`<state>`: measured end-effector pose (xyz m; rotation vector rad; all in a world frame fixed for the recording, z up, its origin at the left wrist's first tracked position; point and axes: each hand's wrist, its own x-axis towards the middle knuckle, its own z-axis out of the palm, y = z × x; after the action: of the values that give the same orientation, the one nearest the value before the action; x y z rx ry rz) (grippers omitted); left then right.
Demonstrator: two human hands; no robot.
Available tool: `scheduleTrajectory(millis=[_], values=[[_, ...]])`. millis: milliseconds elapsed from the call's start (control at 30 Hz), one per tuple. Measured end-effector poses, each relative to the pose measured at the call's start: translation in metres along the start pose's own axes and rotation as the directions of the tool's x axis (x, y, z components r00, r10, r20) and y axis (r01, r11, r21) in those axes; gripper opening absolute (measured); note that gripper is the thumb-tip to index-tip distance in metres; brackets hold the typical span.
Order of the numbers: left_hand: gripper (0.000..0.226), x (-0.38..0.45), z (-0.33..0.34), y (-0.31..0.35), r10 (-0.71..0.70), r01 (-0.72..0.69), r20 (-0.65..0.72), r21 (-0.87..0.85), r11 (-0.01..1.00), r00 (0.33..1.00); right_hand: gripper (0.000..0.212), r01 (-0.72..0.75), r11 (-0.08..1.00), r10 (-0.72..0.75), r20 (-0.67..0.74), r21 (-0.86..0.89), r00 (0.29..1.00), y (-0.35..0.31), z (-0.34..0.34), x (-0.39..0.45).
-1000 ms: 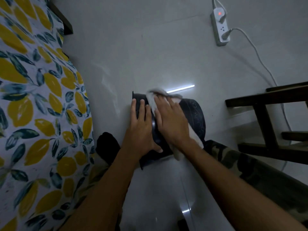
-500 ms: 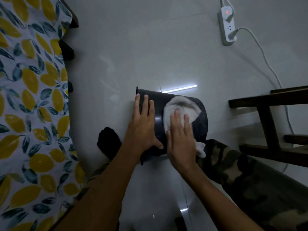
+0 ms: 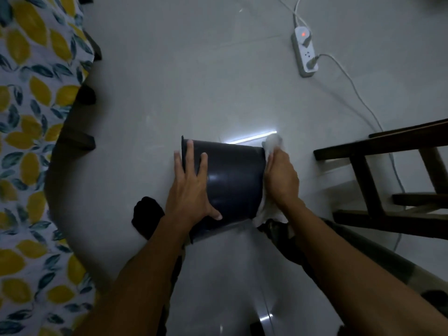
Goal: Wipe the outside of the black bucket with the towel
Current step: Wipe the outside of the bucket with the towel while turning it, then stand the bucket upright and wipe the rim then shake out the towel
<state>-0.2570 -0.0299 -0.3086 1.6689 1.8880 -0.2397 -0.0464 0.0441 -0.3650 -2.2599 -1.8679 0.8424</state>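
The black bucket (image 3: 234, 183) lies on its side on the pale tiled floor, its rim toward the left and its bottom toward the right. My left hand (image 3: 191, 187) is spread flat over the rim end and grips it. My right hand (image 3: 281, 178) presses the white towel (image 3: 272, 143) against the bucket's bottom at its right end. Towel cloth shows above my fingers and hangs out below my wrist. The far side of the bucket is hidden.
A bed with a yellow leaf-print sheet (image 3: 31, 141) fills the left side. A dark wooden chair frame (image 3: 378, 180) stands close on the right. A white power strip (image 3: 304, 52) with cables lies at the back right. My camouflage trouser leg (image 3: 363, 258) and a black sock (image 3: 146, 217) are near the bucket.
My right hand slid the towel from the top of the bucket's side to its right end. The left hand kept its grip near the rim.
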Motion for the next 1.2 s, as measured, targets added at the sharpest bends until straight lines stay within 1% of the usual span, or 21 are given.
scheduleTrajectory(millis=[67,100,167,233,300,367,433,467,533,667,767,833,867,933,1000,1067,1200], values=[[0.160,0.000,-0.003,-0.001,-0.021,0.026,0.036,-0.143,0.989,0.999,0.034,-0.042,0.999,0.042,0.059,0.005,0.997,0.010,-0.005,-0.009],[0.157,0.000,-0.005,-0.002,-0.024,0.031,0.038,-0.206,0.978,0.999,0.031,-0.049,0.999,0.049,0.072,-0.007,0.996,0.014,-0.007,-0.011],[0.145,0.004,-0.012,-0.005,-0.019,0.012,-0.020,-0.334,0.942,1.000,0.022,-0.058,0.998,0.061,0.092,-0.029,0.994,0.014,-0.013,-0.011],[0.126,0.008,-0.022,-0.005,-0.006,-0.037,-0.109,-0.388,0.921,0.994,0.023,-0.066,0.998,0.066,0.093,0.002,0.994,0.011,-0.019,-0.010],[0.108,0.012,-0.034,0.000,0.040,-0.109,-0.202,-0.342,0.933,0.978,0.026,-0.057,0.997,0.053,0.076,0.061,0.996,0.005,-0.024,-0.009],[0.091,0.014,-0.047,0.011,0.118,-0.195,-0.295,-0.248,0.949,0.948,0.033,-0.092,0.988,0.084,0.074,0.125,0.994,-0.003,-0.029,-0.010],[0.082,0.017,-0.055,0.025,0.216,-0.281,-0.347,-0.149,0.948,0.913,0.037,-0.152,0.966,0.137,0.084,0.209,0.987,-0.009,-0.036,-0.012],[0.081,0.017,-0.058,0.032,0.267,-0.319,-0.347,-0.100,0.943,0.899,0.037,-0.174,0.955,0.158,0.085,0.242,0.984,-0.011,-0.040,-0.014],[0.075,0.017,-0.055,0.044,0.338,-0.360,-0.314,-0.013,0.933,0.887,0.038,-0.197,0.929,0.180,0.080,0.313,0.980,-0.013,-0.045,-0.013],[0.046,0.016,-0.028,0.057,0.432,-0.401,-0.289,0.161,0.902,0.854,0.042,-0.264,0.830,0.259,0.080,0.491,0.963,-0.020,-0.054,-0.012],[0.032,0.013,-0.007,0.065,0.522,-0.489,-0.239,0.184,0.852,0.819,0.041,-0.262,0.782,0.271,0.069,0.566,0.960,-0.021,-0.065,-0.020],[0.029,0.008,0.000,0.072,0.588,-0.546,-0.202,0.229,0.806,0.783,0.037,-0.241,0.762,0.267,0.048,0.601,0.963,-0.021,-0.073,-0.027],[0.031,0.005,0.004,0.075,0.608,-0.560,-0.158,0.264,0.785,0.778,0.034,-0.236,0.752,0.267,0.043,0.616,0.963,-0.019,-0.076,-0.029],[0.038,0.001,0.010,0.078,0.574,-0.537,-0.035,0.309,0.785,0.818,0.030,-0.240,0.722,0.266,0.059,0.649,0.962,-0.016,-0.078,-0.035],[0.039,-0.002,0.011,0.080,0.506,-0.501,0.085,0.350,0.791,0.858,0.028,-0.242,0.694,0.248,0.090,0.678,0.964,-0.015,-0.077,-0.042],[0.035,-0.006,0.011,0.080,0.469,-0.484,0.132,0.345,0.804,0.873,0.028,-0.251,0.674,0.229,0.127,0.694,0.965,-0.016,-0.076,-0.050],[0.029,-0.008,0.003,0.078,0.429,-0.453,0.146,0.270,0.850,0.892,0.031,-0.240,0.669,0.217,0.124,0.703,0.968,-0.024,-0.080,-0.062]])
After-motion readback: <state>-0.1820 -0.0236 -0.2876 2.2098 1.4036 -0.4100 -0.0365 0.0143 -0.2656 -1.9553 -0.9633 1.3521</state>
